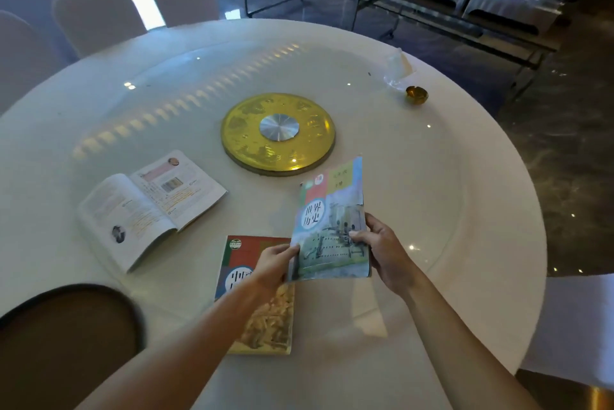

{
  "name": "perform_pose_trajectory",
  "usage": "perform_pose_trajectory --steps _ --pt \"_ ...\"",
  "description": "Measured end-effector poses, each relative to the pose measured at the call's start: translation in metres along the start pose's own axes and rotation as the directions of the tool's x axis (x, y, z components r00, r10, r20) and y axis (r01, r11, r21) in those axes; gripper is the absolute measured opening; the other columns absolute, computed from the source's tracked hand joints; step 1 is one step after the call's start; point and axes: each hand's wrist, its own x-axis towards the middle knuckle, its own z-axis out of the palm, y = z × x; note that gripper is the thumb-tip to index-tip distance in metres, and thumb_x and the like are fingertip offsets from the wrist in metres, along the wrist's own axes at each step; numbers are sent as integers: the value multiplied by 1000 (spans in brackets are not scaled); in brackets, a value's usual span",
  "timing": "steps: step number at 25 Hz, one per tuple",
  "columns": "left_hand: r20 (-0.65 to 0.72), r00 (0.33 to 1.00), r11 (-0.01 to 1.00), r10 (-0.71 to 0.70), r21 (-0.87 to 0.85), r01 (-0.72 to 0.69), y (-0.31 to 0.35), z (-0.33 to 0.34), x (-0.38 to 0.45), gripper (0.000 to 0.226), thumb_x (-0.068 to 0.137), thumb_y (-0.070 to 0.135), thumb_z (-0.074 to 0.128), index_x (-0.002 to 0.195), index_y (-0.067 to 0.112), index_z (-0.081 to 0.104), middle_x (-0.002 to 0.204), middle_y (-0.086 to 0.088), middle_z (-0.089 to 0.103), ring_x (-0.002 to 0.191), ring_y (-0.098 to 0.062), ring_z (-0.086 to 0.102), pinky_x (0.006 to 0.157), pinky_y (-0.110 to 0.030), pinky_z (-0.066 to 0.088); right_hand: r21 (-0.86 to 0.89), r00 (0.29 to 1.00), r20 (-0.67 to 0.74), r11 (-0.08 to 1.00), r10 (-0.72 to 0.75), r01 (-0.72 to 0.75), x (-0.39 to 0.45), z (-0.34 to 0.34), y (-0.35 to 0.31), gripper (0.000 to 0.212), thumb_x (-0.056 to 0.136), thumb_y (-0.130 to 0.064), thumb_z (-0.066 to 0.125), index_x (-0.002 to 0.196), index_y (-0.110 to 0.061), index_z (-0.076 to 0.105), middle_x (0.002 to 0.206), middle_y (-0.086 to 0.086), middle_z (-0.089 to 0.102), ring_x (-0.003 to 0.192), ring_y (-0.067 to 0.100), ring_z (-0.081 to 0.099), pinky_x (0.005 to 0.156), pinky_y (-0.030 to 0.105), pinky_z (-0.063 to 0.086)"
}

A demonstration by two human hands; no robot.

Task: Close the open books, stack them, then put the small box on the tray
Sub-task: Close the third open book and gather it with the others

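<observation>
Round white table [432, 193], open book [149, 207], closed book [265, 313] (red-topped), gold ashtray [416, 95]

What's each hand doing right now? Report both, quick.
Left hand: closed on the left edge of the blue-green book.
Right hand: closed on the same book's right edge, holding it above the table.

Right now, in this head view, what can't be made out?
- Red-covered book: cover partly hidden by the left hand and the blue-covered book, held by both hands; right hand.
- Open book: text too small to read.
- Small box and tray: none clearly seen.
- Clear item at far edge: blurred.
</observation>
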Motion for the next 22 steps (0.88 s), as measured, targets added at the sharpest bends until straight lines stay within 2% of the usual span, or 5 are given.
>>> perform_pose_trajectory --steps 3,8,13,17,22 --pt "-96 991 993 98 -60 -104 0 -43 -15 17 90 20 73 103 10 71 107 -16 73 101 -36 71 88 -54 59 -113 999 -10 993 40 -41 5 33 7 34 99 -5 51 122 -20 71 113 11 80 99 33 78 82 54 61" --pt "-235 965 992 118 -20 -126 -23 -102 -35 11 88 18 74 96 11 69 95 -10 74 91 -32 71 73 -42 60 -303 993 -73 947 93 -111 14 87 51 19 95 0 60 102 -12 72 108 16 78 83 24 76 58 30 60" --pt "-335 941 998 53 47 -40 -65 -134 -44 19 88 18 74 97 2 68 88 -10 72 74 -21 65 61 -32 55 -421 973 -152 879 176 -225 17 118 119 21 88 -2 69 106 -3 59 110 18 71 96 31 73 79 48 63" --pt "-371 928 992 27 124 20 -94 -147 -40 10 86 16 75 89 7 69 80 -5 68 72 -18 61 57 -25 47 -503 952 -179 808 250 -307 13 127 161 19 89 -10 67 103 -8 54 106 15 69 96 31 72 81 51 61" --pt "-344 933 906 107 421 51 -107 -158 -39 20 87 18 70 104 11 76 91 -3 77 79 -17 67 63 -24 45 -668 948 -235 673 215 -318 11 131 183 15 86 -16 66 97 -11 57 98 9 69 90 29 68 75 43 57"
